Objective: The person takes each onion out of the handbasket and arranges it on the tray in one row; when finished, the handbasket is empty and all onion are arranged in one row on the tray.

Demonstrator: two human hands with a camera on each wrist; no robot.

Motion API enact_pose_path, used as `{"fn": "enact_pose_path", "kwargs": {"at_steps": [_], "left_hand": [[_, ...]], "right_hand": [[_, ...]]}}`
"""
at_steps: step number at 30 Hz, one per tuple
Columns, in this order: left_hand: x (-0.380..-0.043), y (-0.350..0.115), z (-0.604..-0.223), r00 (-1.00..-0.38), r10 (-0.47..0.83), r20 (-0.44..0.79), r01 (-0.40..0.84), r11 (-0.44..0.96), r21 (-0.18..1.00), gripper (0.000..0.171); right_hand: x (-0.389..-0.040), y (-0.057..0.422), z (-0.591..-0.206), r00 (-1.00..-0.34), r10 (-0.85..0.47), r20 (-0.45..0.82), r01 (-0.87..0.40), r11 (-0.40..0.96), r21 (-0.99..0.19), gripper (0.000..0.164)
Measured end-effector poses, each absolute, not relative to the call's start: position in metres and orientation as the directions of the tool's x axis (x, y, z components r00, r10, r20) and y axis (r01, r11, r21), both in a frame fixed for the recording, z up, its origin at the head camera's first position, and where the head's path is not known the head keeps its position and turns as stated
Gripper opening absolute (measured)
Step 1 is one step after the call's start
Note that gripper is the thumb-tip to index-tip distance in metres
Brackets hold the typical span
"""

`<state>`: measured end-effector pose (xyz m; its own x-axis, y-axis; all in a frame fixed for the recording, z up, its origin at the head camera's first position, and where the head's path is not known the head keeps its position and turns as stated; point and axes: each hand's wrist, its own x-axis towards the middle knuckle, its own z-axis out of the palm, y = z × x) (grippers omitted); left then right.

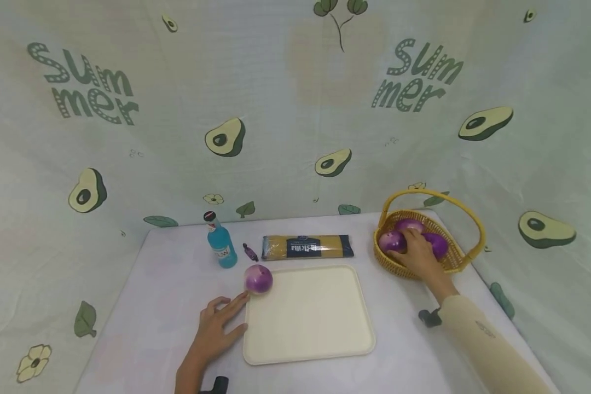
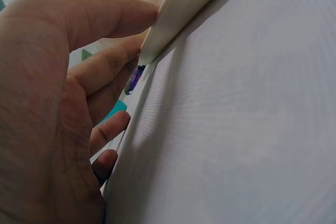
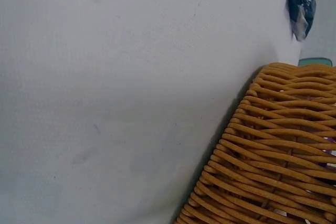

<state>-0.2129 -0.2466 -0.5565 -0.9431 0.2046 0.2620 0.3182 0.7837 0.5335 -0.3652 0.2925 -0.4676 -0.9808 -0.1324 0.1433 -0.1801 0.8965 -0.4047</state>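
My left hand (image 1: 218, 331) lies at the left edge of a cream rectangular tray (image 1: 307, 317), thumb and fingertips against its rim. The left wrist view shows the fingers (image 2: 107, 66) extended along the tray's side (image 2: 170, 17). On the tray's far left corner sits a round purple-and-white vegetable (image 1: 258, 279), just beyond those fingertips. My right hand (image 1: 418, 256) reaches into a yellow wicker basket (image 1: 389, 266), holding a round purple vegetable (image 1: 391, 241) between thumb and fingers. Two more purple vegetables lie beside it. The right wrist view shows only the basket's woven side (image 3: 273, 150), the hand hidden.
Behind the tray lies a pack of spaghetti (image 1: 307, 247). A blue bottle (image 1: 221, 243) stands at the back left, with a small purple wrapped candy (image 1: 250, 252) beside it. The basket's tall handle (image 1: 476, 224) arches over its opening. A printed cloth (image 1: 285, 98) hangs behind the table.
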Motion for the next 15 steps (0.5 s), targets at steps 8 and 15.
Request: {"fn": "enact_pose_path", "kwargs": {"at_steps": [8,15], "left_hand": [[-0.213,-0.246,-0.551,-0.94,0.201,0.276,0.323,0.786,0.527,0.064],[-0.21,-0.248,-0.55,-0.949,0.191,0.251,0.298,0.804,0.515,0.064]], "right_hand": [[-0.366,0.295,-0.467,-0.976,-0.135,0.168,-0.196,0.879,-0.435,0.08],[-0.354,0.299,-0.467,-0.984,-0.113,0.139,-0.162,0.892,-0.423,0.082]]}}
